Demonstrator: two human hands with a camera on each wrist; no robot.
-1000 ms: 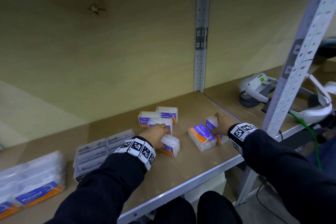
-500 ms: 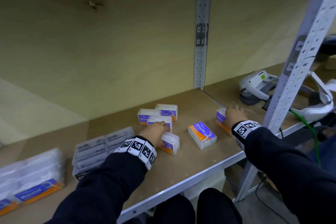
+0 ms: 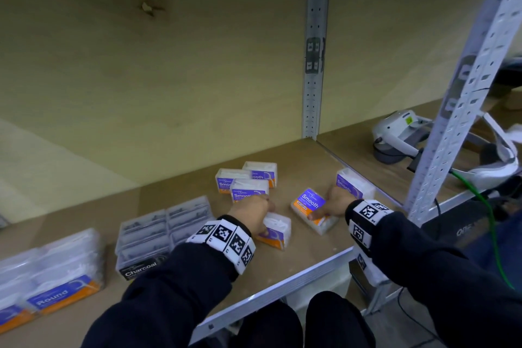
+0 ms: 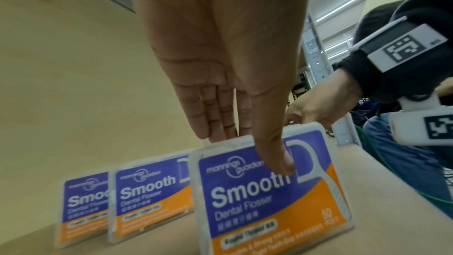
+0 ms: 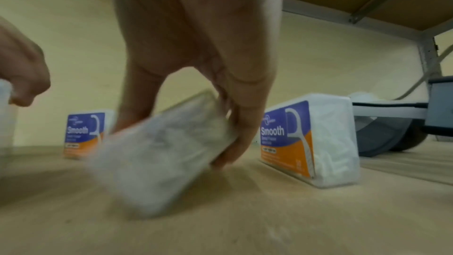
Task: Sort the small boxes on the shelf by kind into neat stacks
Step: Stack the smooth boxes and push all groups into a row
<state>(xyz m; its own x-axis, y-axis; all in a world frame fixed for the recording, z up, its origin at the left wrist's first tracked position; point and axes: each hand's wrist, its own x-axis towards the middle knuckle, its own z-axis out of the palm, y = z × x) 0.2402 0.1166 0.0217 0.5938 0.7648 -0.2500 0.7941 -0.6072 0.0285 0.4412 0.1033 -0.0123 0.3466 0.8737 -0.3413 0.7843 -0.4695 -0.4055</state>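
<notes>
gripping a tilted smooth box (image 3: 313, 207) at frame centre, the right hand (image 3: 334, 202) curls around it; left hand (image 3: 251, 213) pinches another smooth box (image 3: 275, 230).

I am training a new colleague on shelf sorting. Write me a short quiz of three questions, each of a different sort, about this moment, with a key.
1. True or false: the right hand holds a "Charcoal" box.
2. Multiple choice: the white headset lies A) in the bay right of the upright post, B) on the "Round" boxes, C) under the left hand.
3. Fill in: the box standing on edge under the left hand's thumb reads "____".

Key
1. False: its fingers hold a tilted "Smooth" box.
2. A
3. Smooth
</notes>
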